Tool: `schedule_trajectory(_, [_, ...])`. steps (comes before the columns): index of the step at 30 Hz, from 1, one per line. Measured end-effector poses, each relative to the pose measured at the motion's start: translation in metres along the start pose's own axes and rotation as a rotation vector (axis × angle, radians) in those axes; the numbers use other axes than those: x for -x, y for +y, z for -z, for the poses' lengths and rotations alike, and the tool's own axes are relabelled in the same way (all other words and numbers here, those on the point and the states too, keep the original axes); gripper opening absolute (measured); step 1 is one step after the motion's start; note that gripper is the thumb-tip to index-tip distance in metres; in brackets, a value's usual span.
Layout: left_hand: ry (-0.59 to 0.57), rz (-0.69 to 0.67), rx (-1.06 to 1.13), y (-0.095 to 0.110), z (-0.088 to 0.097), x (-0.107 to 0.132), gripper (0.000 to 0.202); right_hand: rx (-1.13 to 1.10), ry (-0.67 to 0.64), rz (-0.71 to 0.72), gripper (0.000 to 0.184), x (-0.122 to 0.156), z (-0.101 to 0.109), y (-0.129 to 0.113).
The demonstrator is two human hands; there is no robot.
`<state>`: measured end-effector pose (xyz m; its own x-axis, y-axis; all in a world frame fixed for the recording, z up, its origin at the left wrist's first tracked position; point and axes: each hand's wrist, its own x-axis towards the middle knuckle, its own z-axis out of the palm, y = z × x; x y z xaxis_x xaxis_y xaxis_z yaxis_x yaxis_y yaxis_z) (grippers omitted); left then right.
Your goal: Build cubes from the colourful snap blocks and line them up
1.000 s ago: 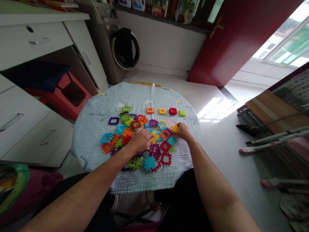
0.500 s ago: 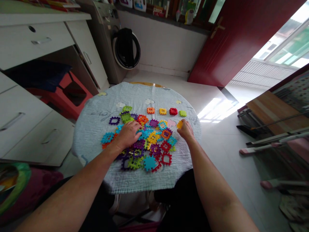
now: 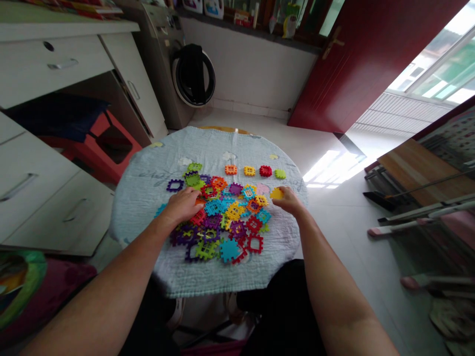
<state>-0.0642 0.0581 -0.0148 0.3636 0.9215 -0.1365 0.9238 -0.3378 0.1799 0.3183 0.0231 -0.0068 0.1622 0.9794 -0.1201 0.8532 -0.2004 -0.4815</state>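
A heap of coloured interlocking plastic tiles (image 3: 226,217) lies on a round table under a pale blue quilted cloth (image 3: 218,148). My left hand (image 3: 181,205) rests palm down on the heap's left side, fingers curled over an orange tile (image 3: 199,201). My right hand (image 3: 291,201) is at the heap's right edge, pinching a yellow tile (image 3: 276,193). Beyond the heap a row of single tiles lies in a line: orange (image 3: 230,169), yellow (image 3: 249,170), red (image 3: 265,171) and green (image 3: 280,173).
White drawers and a cabinet (image 3: 40,133) stand at the left with a red stool (image 3: 107,143) under them. A washing machine (image 3: 185,69) is behind the table, a dark red door (image 3: 356,64) at the right. Folded wooden furniture (image 3: 419,178) lies on the floor at the right.
My left hand has slid leftward across the heap, from its middle to its left side. My right hand keeps the yellow tile and has shifted slightly at the heap's right edge.
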Motion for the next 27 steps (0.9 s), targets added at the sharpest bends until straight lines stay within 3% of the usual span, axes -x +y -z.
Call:
schedule_trajectory(4, [-0.009, -0.010, -0.003, 0.001, 0.002, 0.001, 0.044, 0.084, -0.110, 0.191, 0.056, -0.001, -0.011, -0.012])
schedule_trajectory(9, [0.005, -0.004, 0.033, -0.004, 0.003, 0.001, 0.042, 0.204, -0.265, 0.222, 0.071, -0.001, -0.024, -0.027])
schedule_trajectory(12, [0.068, 0.020, 0.108, -0.011, 0.004, -0.004, 0.041, 0.204, -0.273, 0.230, 0.076, -0.001, -0.025, -0.024])
schedule_trajectory(18, [0.228, 0.103, 0.105, -0.021, -0.002, -0.014, 0.051, 0.146, -0.259, 0.293, 0.068, -0.005, -0.026, -0.013])
schedule_trajectory(27, [0.006, 0.089, 0.025, -0.012, -0.004, -0.008, 0.049, 0.149, -0.202, 0.380, 0.061, -0.010, -0.034, -0.007])
